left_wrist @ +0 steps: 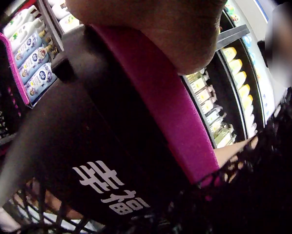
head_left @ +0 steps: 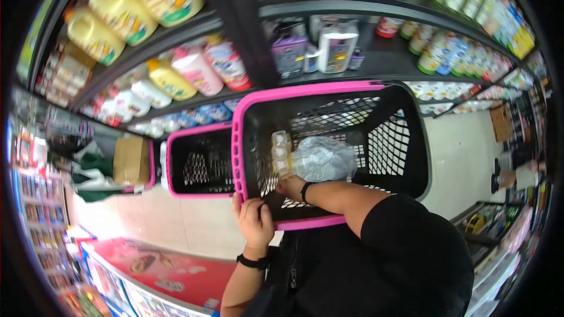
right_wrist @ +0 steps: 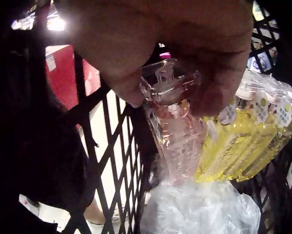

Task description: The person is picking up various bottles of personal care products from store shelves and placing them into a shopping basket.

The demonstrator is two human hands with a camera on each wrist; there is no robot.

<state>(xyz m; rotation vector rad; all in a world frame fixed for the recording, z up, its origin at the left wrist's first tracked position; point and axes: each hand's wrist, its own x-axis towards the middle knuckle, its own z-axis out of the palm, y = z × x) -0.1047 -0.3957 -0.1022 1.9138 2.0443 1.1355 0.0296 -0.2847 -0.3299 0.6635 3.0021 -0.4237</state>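
Note:
My left hand grips the pink rim of a black shopping basket at its near left corner. In the left wrist view, the heel of that hand lies over the pink rim, above white lettering on the basket's wall. Inside the basket, my right hand pinches the clear top of a transparent, pinkish bottle. Right beside it stand several yellow bottles wrapped together in clear film. A crumpled translucent plastic bag lies next to them on the basket floor.
A second pink-rimmed basket stands to the left, with a cardboard box farther out. Shelves of bottles run along the far side. A red-sided display case is at the lower left.

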